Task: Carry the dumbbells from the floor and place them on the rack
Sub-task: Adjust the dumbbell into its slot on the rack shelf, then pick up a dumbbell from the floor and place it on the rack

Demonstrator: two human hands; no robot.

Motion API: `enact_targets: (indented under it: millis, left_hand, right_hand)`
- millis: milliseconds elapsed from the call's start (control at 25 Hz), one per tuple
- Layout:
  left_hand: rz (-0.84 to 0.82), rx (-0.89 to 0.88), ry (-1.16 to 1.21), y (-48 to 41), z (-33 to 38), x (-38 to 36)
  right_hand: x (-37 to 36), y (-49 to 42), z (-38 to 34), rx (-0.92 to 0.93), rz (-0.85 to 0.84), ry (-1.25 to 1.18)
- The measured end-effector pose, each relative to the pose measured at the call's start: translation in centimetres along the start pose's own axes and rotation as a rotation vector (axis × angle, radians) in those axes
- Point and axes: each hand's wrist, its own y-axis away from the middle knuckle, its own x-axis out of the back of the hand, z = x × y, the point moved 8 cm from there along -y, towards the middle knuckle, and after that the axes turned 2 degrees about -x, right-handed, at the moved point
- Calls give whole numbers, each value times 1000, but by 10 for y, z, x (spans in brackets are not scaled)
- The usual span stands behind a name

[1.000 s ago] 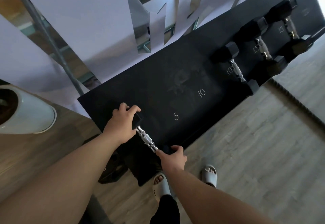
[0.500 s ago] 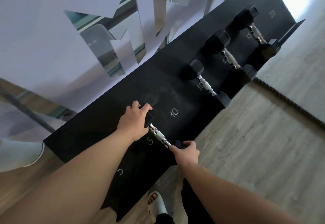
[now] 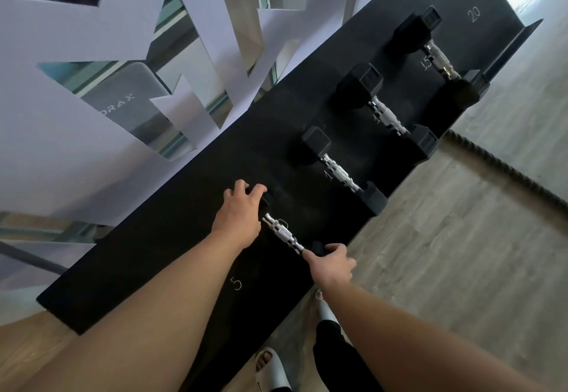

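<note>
A small black dumbbell (image 3: 284,234) with a chrome handle lies across the black rack shelf (image 3: 172,237), over the painted 10 mark. My left hand (image 3: 241,211) is closed over its far head. My right hand (image 3: 332,261) grips its near head at the shelf's front edge. Three bigger dumbbells rest further right on the rack: one (image 3: 338,173) beside mine, a second (image 3: 385,116), and a third (image 3: 436,56) near the 15 mark.
The shelf carries painted numbers 5 (image 3: 236,283) and 20 (image 3: 474,13). A thick rope (image 3: 504,170) lies on the wooden floor (image 3: 445,253) to the right. A mirrored wall with white cut-outs (image 3: 92,130) stands behind the rack. My sandalled feet (image 3: 272,367) are below.
Both hands have slid the small dumbbell rightwards along the shelf, from left of the 5 mark to the 10 mark. My view has shifted right with it.
</note>
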Motion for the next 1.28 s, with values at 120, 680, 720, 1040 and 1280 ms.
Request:
enact_targets:
  millis: [120,680,720,1040,1280]
  left_hand:
    - [-46,1,42,4,-4,-2]
    - [-177,-103,220,45,-7,50]
    - [-201,-135,223,52,0,60]
    - [-169,-491,208,117,110,130]
    - [-139,-796,143,198,271,151]
  right_hand:
    - [3,1,-7,75,-31,109]
    - [88,48,-75,445,14,48]
    - [108,64,-75,467,64,15]
    - [231,177,-18,493,308,-242]
    - [353,259,71,463,514,-319]
